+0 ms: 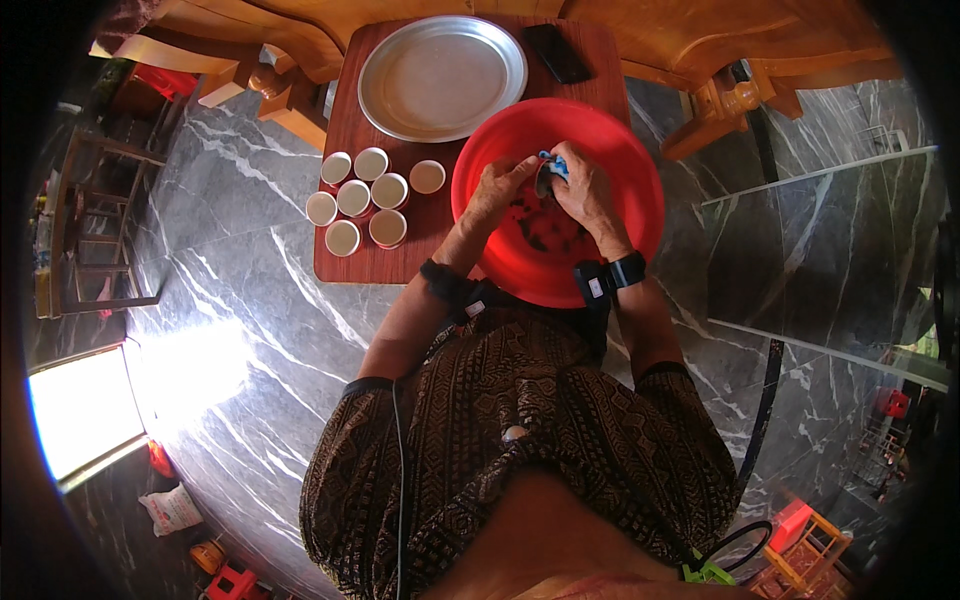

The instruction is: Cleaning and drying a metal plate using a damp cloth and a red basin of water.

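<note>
Both hands are together over a red plastic basin (pixel 487 232). My left hand (pixel 496 187) grips the near side of a small dark object (pixel 543 180), possibly a cup; the fingers partly hide it. Pressed against it, a piece of blue-and-white material (pixel 556 165), perhaps cloth, is pinched in my right hand (pixel 585 187). Dark bits (pixel 536 232) lie on the basin's bottom below the hands. Left of the basin, several small red cups with pale rims (pixel 353 197) stand on a reddish-brown wooden table (pixel 427 259). One cup (pixel 427 177) stands apart, closer to the basin.
Behind the cups lies a large round metal tray (pixel 442 79). A black phone (pixel 556 52) rests at the table's far right. Carved wooden furniture (pixel 690 37) borders the far side. The basin overhangs the table's right and near edges. Grey marble-patterned floor (pixel 247 247) surrounds the table.
</note>
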The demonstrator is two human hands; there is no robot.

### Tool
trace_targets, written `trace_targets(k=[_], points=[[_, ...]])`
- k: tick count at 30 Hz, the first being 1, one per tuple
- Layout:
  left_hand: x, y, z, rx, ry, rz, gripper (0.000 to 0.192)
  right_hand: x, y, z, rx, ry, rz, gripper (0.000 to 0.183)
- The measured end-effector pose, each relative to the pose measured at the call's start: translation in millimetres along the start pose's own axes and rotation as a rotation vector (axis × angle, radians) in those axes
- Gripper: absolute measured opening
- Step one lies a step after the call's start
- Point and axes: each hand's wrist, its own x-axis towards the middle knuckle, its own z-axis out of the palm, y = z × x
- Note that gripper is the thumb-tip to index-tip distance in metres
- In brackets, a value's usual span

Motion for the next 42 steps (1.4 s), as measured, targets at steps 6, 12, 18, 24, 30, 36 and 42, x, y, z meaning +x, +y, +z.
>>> trace_targets(k=[6,12,18,24,30,36,42], points=[[7,-7,-7,0.194,-0.02,0.094,0.037,0,7,5,0.021,0.025,0.042,0.022],[2,-2,-2,0.096,-0.04,0.113,0.033,3,18,6,0.123,-0.092,0.186,0.018],[-13,20,9,0.026,-0.007,0.097,0.032,2,12,3,0.102,-0.043,0.094,0.018],[1,-1,-2,0.151,0.02,0.113,0.033,0,1,2,-0.078,-0.101,0.003,0.026],[3,-4,0,0.191,0.035,0.153,0.03,-1,10,5,-0.042,-0.098,-0.039,0.022],[-5,3,3,0.239,0.077,0.243,0.035,2,24,8,0.134,-0.191,0.159,0.017],[-7,11,3,0.164,0.004,0.184,0.046,2,16,5,0.135,-0.071,0.068,0.018]])
